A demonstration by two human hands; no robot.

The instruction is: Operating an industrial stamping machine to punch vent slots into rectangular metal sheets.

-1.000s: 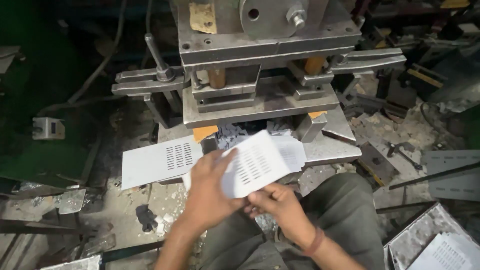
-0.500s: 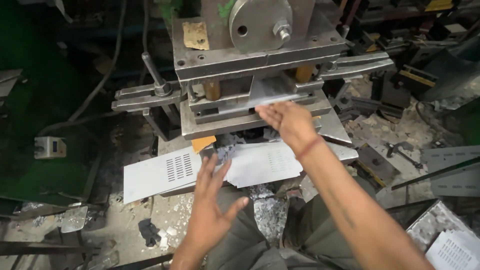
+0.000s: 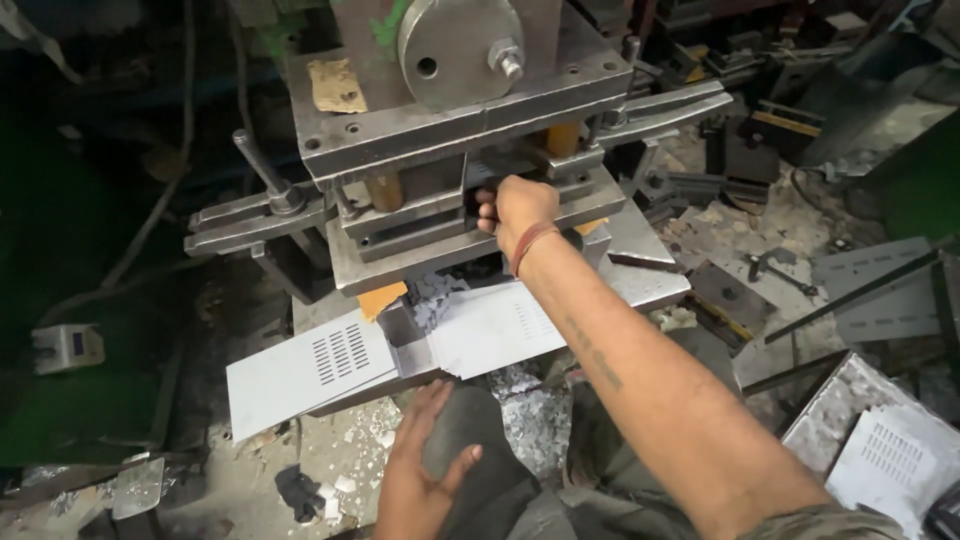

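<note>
My right hand (image 3: 520,205) reaches into the slot between the plates of a grey metal press (image 3: 440,130); its fingers curl into the dark gap, and whatever they hold is hidden. My left hand (image 3: 420,470) rests flat on my dark-trousered knee (image 3: 475,430), fingers apart, holding nothing. Below my right forearm a white metal sheet (image 3: 495,325) lies on the press table. Another white sheet with punched slots (image 3: 300,375) lies to its left, sticking out over the table's edge.
A lever handle (image 3: 255,165) juts up at the press's left. Small metal punchings (image 3: 535,420) litter the floor by my knee. A metal tray (image 3: 830,400) at the lower right holds slotted white sheets (image 3: 890,450). Dark metal tooling (image 3: 740,160) lies at the right.
My right hand has gone from holding a sheet in front of me up into the press slot. My left hand let go of the sheet and dropped onto my knee.
</note>
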